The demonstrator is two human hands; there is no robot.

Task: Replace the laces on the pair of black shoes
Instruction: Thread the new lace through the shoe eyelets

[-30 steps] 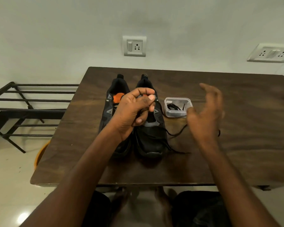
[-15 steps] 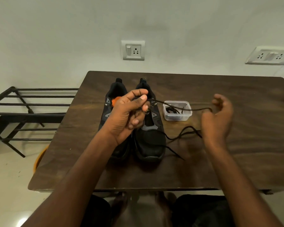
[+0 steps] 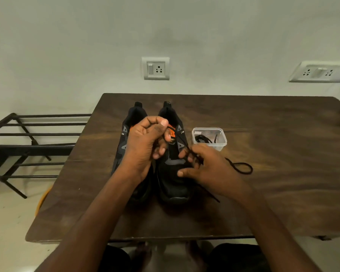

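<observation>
black lace (image 3: 182, 143) between both hands' fingers over right shoe (image 3: 173, 173)

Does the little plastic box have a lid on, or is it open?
Open. The box shows no lid, and you can see straight down onto a black lace coiled inside.

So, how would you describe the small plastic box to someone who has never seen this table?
On the dark wooden table, look just right of the two black shoes. The small plastic box stands there, clear and lidless, with a coiled black lace inside; nothing else there is transparent.
</observation>
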